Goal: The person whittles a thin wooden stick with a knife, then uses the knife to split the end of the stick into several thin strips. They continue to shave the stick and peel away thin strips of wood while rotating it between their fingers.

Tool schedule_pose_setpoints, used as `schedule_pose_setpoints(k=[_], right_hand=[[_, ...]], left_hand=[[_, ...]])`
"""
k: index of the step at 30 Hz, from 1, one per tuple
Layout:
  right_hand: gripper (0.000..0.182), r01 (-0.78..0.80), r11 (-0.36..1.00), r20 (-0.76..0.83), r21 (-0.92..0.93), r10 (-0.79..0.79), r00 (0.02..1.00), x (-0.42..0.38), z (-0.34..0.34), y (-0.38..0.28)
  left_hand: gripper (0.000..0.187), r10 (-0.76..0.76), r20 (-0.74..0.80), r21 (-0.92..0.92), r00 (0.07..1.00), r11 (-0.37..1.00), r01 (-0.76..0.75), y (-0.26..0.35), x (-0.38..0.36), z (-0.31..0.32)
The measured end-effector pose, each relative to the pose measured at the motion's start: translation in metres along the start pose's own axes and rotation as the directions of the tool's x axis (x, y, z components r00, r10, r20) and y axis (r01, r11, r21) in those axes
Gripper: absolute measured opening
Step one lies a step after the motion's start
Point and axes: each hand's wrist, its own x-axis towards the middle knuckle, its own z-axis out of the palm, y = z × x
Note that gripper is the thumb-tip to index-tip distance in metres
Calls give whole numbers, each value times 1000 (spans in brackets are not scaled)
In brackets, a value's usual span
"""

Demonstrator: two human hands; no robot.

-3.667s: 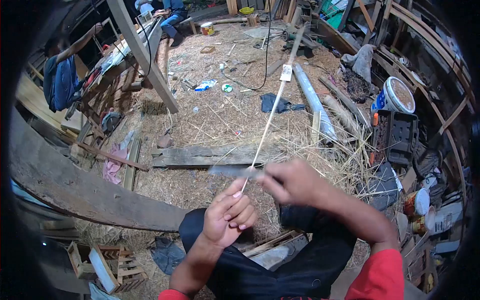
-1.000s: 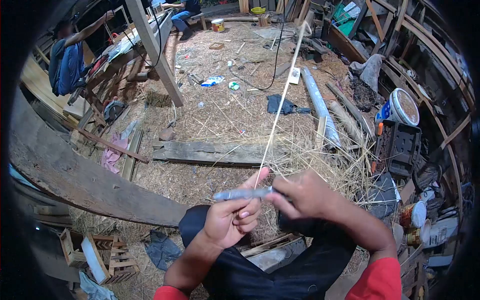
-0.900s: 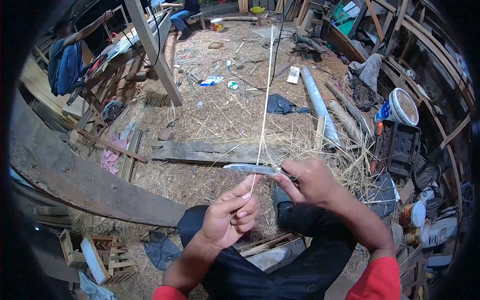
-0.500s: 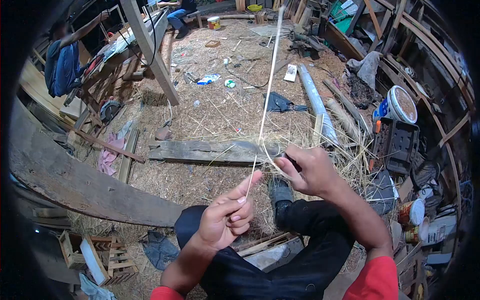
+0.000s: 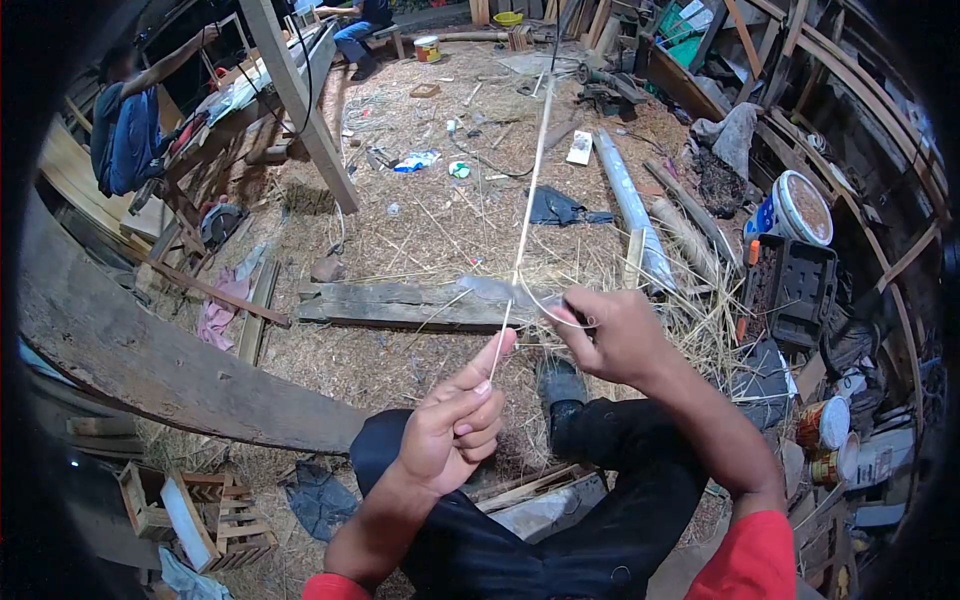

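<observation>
A long, thin pale bamboo-like strip (image 5: pixel 533 200) stands nearly upright in front of me. My left hand (image 5: pixel 455 425) is closed on its lower end, thumb and index finger pinching it, the index finger pointing up along it. My right hand (image 5: pixel 622 335) grips a knife, its handle mostly hidden in the fist. The knife's blurred blade (image 5: pixel 488 291) points left and meets the strip just above my left fingertip. From that meeting point a thin shaving (image 5: pixel 545 312) curls over to my right hand. Behind the blade lies a weathered wooden beam (image 5: pixel 390 305).
Loose straw-like offcuts (image 5: pixel 700 330) lie right of the beam, below a grey pipe (image 5: pixel 635 210). An open black tool case (image 5: pixel 805 290) and a white bucket (image 5: pixel 803 208) stand farther right. A wooden post (image 5: pixel 300 100) rises at left, near a seated person (image 5: pixel 130 120).
The blade, before blurred near my right hand, now reaches farther left across the strip. The strip's upper part leans slightly farther left, and the shaving curls closer around my right fingers.
</observation>
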Motion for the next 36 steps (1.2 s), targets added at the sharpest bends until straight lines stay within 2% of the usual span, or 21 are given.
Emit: schedule_pose_setpoints(k=[1,4,8,9,12,15,18,21,24,25,28,29,32,33,36], right_hand=[[26,-46,997,5,58,46,999,-1,0,-2],[28,87,996,118,28,-90,989,-6,-3,-20],[33,-106,993,-42,44,108,993,10,2,4],[35,-169,985,-16,34,170,985,11,1,7],[35,-132,991,-59,23,133,989,8,7,5],[34,-259,954,-50,153,269,962,10,-1,2],[33,-248,951,-100,185,270,958,10,-3,4],[32,-99,986,89,132,88,992,0,4,-2],[31,97,986,270,137,-132,954,-8,4,-21],[30,173,977,263,124,-201,944,-9,3,-25],[30,122,987,166,108,-139,976,-8,7,-16],[31,64,994,123,84,-74,990,-5,7,-11],[32,149,987,233,61,-159,959,-11,5,-18],[32,242,968,197,74,-252,948,-14,10,-25],[32,158,986,172,57,-166,971,-7,8,-23]], left_hand=[[56,0,-17,19,1000,1000,0,-1,0,1],[55,10,-46,66,999,998,-7,-1,1,2],[56,40,-69,79,997,996,-35,0,2,0],[56,50,-82,82,995,996,-43,0,3,0],[57,30,-26,-10,999,999,-30,-1,3,-7],[56,-3,-8,-78,1000,997,3,-2,2,-8],[56,3,12,-122,1000,992,-2,-6,2,-10],[56,61,-69,-66,996,996,-66,-5,4,-3],[55,53,-84,-68,995,996,-59,-3,5,-6],[55,42,-78,-68,996,997,-47,-3,4,-6],[54,20,-53,-73,998,997,-23,-3,2,-7],[54,22,-39,-81,999,996,-25,-2,1,-5],[58,5,-56,-122,998,992,-12,-1,1,-3],[60,-6,-75,-138,997,990,-5,-1,1,-3],[60,18,-26,-194,999,981,-23,2,0,-7]])
